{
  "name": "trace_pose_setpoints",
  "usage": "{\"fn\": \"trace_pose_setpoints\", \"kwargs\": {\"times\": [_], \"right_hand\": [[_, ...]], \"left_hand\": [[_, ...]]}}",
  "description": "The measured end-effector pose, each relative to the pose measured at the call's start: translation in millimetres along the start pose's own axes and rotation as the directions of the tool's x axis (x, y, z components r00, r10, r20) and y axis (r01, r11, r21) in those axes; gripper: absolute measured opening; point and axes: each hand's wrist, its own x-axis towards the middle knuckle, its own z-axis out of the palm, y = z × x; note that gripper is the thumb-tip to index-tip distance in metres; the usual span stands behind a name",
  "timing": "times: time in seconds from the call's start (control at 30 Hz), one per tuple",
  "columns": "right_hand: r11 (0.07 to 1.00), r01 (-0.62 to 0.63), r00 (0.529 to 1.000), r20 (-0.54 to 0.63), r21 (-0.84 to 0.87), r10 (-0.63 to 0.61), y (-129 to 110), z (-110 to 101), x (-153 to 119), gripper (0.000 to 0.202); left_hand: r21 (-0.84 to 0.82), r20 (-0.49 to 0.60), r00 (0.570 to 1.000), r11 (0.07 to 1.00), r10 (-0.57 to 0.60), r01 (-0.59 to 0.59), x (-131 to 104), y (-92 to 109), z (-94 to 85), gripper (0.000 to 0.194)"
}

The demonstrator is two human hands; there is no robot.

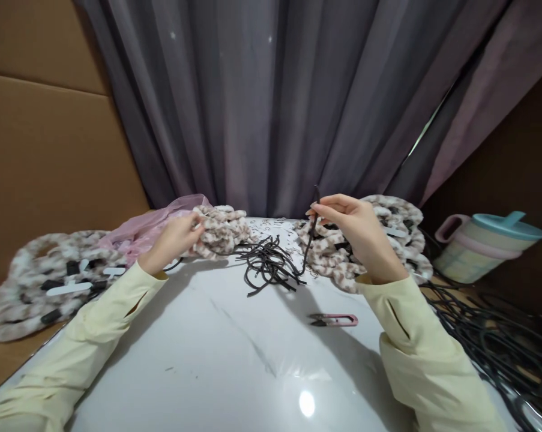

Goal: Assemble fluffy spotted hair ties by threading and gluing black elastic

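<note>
My right hand [354, 231] pinches a thin black cord [312, 234] near its upper end, and the cord hangs down toward a loose pile of short black cords [271, 264] on the white table. At the left, my left hand [174, 240] has its fingers curled against a bundle of fluffy brown-and-white fabric [223, 228], gripping its near-left edge; the fingertips are partly hidden. Behind and beside my right hand lies another fluffy heap [334, 255]. Pink-handled thread snips [336, 320] rest on the table below the cord pile.
More fluffy pieces with white tags [32, 270] lie far left, next to a pink plastic bag [162, 222]. A lidded cup [482, 246] and a tangle of long black cords [500, 348] are at the right. Cardboard [50, 150] and a grey curtain [252, 108] enclose the table.
</note>
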Motion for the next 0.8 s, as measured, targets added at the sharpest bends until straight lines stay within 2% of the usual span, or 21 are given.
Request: {"fn": "trace_pose_setpoints", "kwargs": {"times": [0.13,0.2,0.27,0.3,0.37,0.43,0.47,0.5,0.53,0.57,0.6,0.63,0.67,0.7,0.73,0.77,0.8], "right_hand": [[0.980,-0.054,0.999,0.008,0.191,0.054,-6.7,-8.2,-0.9,0.018],[0.968,-0.077,0.997,0.022,0.241,0.073,-7.9,-9.8,-1.5,0.019],[0.962,-0.089,0.996,0.025,0.260,0.085,-8.8,-8.9,-2.4,0.022],[0.961,-0.092,0.996,0.028,0.261,0.088,-9.3,-7.4,-2.9,0.023],[0.962,-0.090,0.996,0.045,0.257,0.081,-10.6,-3.3,-4.3,0.024],[0.972,-0.067,0.997,0.061,0.224,0.054,-12.3,0.4,-6.5,0.024],[0.981,-0.053,0.996,0.077,0.185,0.039,-13.3,1.2,-8.3,0.023],[0.990,-0.044,0.992,0.119,0.131,0.028,-14.1,1.0,-10.9,0.022],[0.997,-0.049,0.977,0.210,0.060,0.036,-14.5,-0.5,-14.4,0.021],[0.997,-0.068,0.936,0.345,-0.028,0.074,-14.4,-3.2,-19.0,0.020],[0.988,-0.086,0.850,0.507,-0.127,0.139,-13.3,-6.9,-24.8,0.019],[0.970,-0.091,0.713,0.665,-0.226,0.222,-11.1,-11.2,-31.6,0.017],[0.945,-0.084,0.545,0.779,-0.315,0.308,-7.5,-15.9,-39.5,0.015],[0.920,-0.068,0.383,0.841,-0.387,0.382,-2.5,-20.4,-47.9,0.013],[0.896,-0.053,0.262,0.859,-0.442,0.439,3.9,-24.5,-56.4,0.010],[0.874,-0.052,0.197,0.853,-0.483,0.483,11.5,-28.0,-64.6,0.008],[0.856,-0.057,0.170,0.840,-0.514,0.515,20.0,-30.9,-71.9,0.008]], "left_hand": [[-0.399,-0.053,0.996,0.916,-0.071,0.044,1.2,2.4,-3.0,0.032],[-0.584,0.021,0.998,0.809,-0.057,0.059,-4.0,8.7,-6.7,0.031],[-0.736,0.172,0.984,0.670,0.043,0.099,-12.4,17.4,-8.7,0.027],[-0.778,0.239,0.964,0.617,0.118,0.117,-16.7,22.0,-7.9,0.027],[-0.806,0.308,0.916,0.582,0.255,0.109,-23.7,30.8,-1.6,0.028],[-0.797,0.341,0.885,0.596,0.317,0.094,-26.9,39.1,11.4,0.027],[-0.775,0.386,0.863,0.622,0.325,0.113,-27.7,43.2,19.9,0.019],[-0.757,0.421,0.846,0.640,0.327,0.129,-28.7,46.9,29.1,0.016],[-0.742,0.446,0.833,0.656,0.328,0.139,-30.6,50.2,38.7,0.020],[-0.720,0.449,0.837,0.682,0.311,0.132,-34.1,52.7,48.1,0.022],[-0.651,0.387,0.873,0.758,0.295,0.032,-39.6,54.2,57.0,0.021],[-0.557,0.287,0.900,0.822,0.327,-0.121,-47.1,54.6,65.4,0.021],[-0.455,0.216,0.877,0.839,0.429,-0.298,-56.2,53.9,73.1,0.018],[-0.358,0.183,0.794,0.792,0.579,-0.495,-66.1,52.3,80.3,0.014],[-0.256,0.160,0.672,0.688,0.723,-0.679,-76.2,50.2,87.0,0.010],[-0.155,0.154,0.542,0.562,0.826,-0.813,-85.5,48.0,93.4,0.008],[-0.069,0.158,0.436,0.450,0.886,-0.890,-93.3,46.0,99.3,0.008]]}}
